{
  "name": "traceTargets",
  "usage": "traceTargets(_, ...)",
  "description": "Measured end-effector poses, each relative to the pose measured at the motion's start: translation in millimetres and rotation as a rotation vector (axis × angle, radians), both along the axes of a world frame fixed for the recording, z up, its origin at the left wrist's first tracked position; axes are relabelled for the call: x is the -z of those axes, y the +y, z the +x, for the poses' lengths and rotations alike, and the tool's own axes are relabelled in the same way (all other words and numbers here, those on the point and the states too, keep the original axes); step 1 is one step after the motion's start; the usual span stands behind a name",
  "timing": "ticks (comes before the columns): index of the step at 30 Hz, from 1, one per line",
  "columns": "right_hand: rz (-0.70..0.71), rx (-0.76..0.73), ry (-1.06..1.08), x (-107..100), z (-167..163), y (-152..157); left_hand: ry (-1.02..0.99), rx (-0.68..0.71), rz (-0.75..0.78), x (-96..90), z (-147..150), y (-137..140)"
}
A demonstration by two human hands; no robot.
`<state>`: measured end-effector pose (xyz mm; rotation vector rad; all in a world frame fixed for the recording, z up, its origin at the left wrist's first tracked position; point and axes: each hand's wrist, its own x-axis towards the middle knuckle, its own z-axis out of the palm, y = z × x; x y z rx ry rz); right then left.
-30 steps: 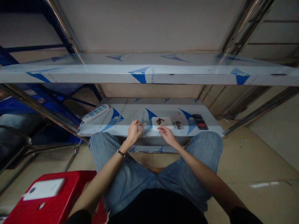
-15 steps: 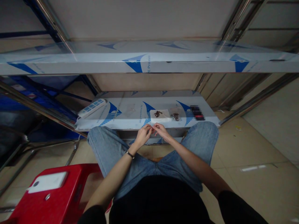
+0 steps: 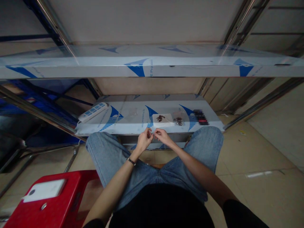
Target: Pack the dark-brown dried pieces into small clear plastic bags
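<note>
My left hand and my right hand meet just in front of the shelf edge, above the gap between my knees. Both have fingers pinched together, close to each other; whatever lies between the fingertips is too small to make out. Right beyond them, a white sheet or card rests on the film-covered lower shelf. On it sits a small heap of dark brown pieces. Beside that lies a clear plastic bag with dark small parts inside.
A white power strip lies at the shelf's left end, a blurred dark and red item at its right. The upper shelf crosses in front. On my left, a red stool carries a white phone-like device.
My hands have drawn slightly apart at the fingertips, the left tipping a little outward. The whole view has shifted a bit; the things on the shelf stay where they were.
</note>
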<state>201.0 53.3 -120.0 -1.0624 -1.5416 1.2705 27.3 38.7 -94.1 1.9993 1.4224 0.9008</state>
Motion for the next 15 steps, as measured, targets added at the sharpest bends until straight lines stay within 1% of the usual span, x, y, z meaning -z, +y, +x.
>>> traceTargets(2, 0.091, -0.006, -0.068, -3.1, -1.0, -2.1, 0.059, -0.004, -0.062, 1.7, 0.2, 0.8)
traceTargets(4, 0.167, 0.045, -0.200, -5.3, -1.5, -4.3, 0.145, -0.018, -0.065, 3.0, 0.3, 0.8)
traceTargets(6, 0.191, 0.165, -0.368, -5.4, -1.0, -5.8, 0.225, -0.056, -0.040, 3.4, 0.7, 0.2)
traceTargets(8, 0.177, 0.284, -0.482, -3.0, 0.1, -6.1, 0.275, -0.094, -0.019, 3.1, 1.9, -0.9)
traceTargets(9, 0.168, 0.308, -0.487, -0.9, 0.6, -5.8, 0.287, -0.091, -0.009, 2.9, 2.9, -1.7)
traceTargets(10, 0.157, 0.295, -0.455, 1.7, 1.0, -5.0, 0.289, -0.072, 0.004, 2.7, 4.0, -2.6)
traceTargets(13, 0.096, 0.148, -0.257, 9.0, 1.4, -1.1, 0.245, 0.014, 0.073, 2.5, 7.0, -5.6)
traceTargets(15, 0.051, 0.104, -0.162, 11.2, 2.0, 2.0, 0.202, 0.042, 0.134, 2.1, 7.5, -7.4)
